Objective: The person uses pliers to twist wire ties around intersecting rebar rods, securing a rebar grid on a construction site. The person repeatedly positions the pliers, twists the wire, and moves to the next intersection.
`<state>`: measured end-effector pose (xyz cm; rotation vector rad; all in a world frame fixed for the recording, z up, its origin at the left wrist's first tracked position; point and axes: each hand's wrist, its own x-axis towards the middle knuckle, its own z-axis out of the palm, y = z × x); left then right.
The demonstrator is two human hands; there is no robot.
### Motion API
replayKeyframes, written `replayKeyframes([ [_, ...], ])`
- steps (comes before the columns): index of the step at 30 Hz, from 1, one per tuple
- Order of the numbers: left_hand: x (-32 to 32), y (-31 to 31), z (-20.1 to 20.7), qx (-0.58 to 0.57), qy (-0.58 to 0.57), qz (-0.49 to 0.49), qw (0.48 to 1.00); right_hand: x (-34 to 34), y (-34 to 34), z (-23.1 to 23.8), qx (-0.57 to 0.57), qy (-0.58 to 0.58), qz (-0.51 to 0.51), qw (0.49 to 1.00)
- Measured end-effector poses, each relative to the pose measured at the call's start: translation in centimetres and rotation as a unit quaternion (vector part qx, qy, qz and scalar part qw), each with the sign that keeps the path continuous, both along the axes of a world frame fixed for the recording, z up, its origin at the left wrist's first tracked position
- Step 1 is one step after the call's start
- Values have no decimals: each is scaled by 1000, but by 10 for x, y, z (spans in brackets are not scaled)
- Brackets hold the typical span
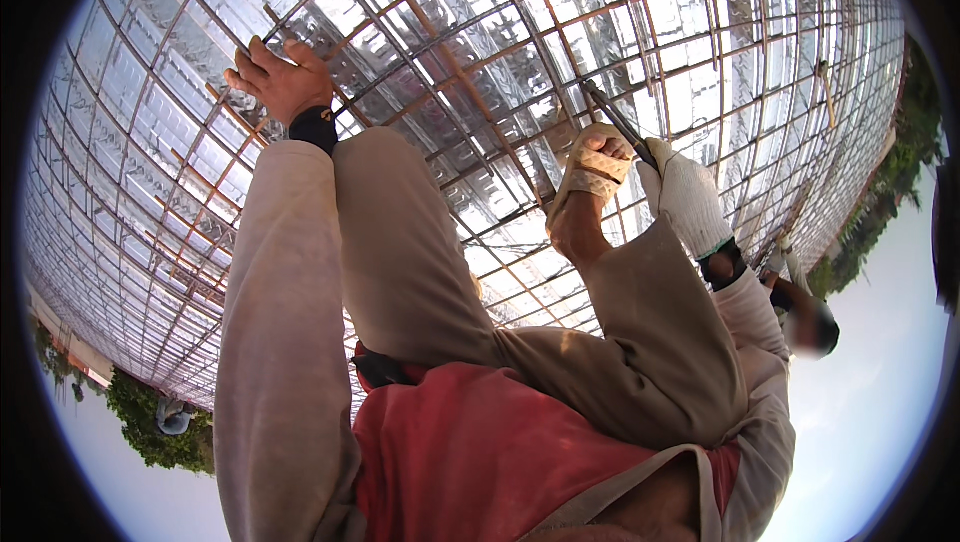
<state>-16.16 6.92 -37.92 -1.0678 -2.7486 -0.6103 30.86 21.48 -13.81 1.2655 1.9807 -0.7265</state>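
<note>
My left hand (287, 82) is bare, with a dark band at the wrist. Its fingers are spread over the crossing bars of the rusty rebar mesh (450, 47) at upper left, and I see nothing held in it. In a white knit glove, my right hand (690, 197) is closed around the handles of dark long-handled pincers (622, 120). Their jaws point up and left, at a bar crossing just beyond my sandaled foot (597, 167). Whether the jaws grip a wire is too small to tell.
Shiny ribbed metal sheeting (490, 112) lies beneath the mesh. A co-worker (812, 327) is bent over the bars at right, close to my right arm. Another person (173, 415) is far off at lower left, by green trees (135, 422). A loose rod (828, 92) stands at upper right.
</note>
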Motion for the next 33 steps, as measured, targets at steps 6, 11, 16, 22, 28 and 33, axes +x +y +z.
replayKeyframes([
  [6,2,-1,0,2,10,2,1000,23,6,-7,-391,176,-593,681],
  [11,0,-1,-1,-9,8,3,1000,-10,-7,-17,-142,52,-262,953],
  [16,1,-1,3,-44,-17,17,999,-2,-19,-28,51,24,-44,997],
  [22,-1,-1,-1,-23,-24,15,999,16,2,-23,-378,142,-481,778],
  [28,2,1,0,-29,23,12,999,3,-16,-26,-110,164,-250,948],
  [33,2,3,4,-42,-25,17,999,-5,-18,-18,54,190,-78,977],
])
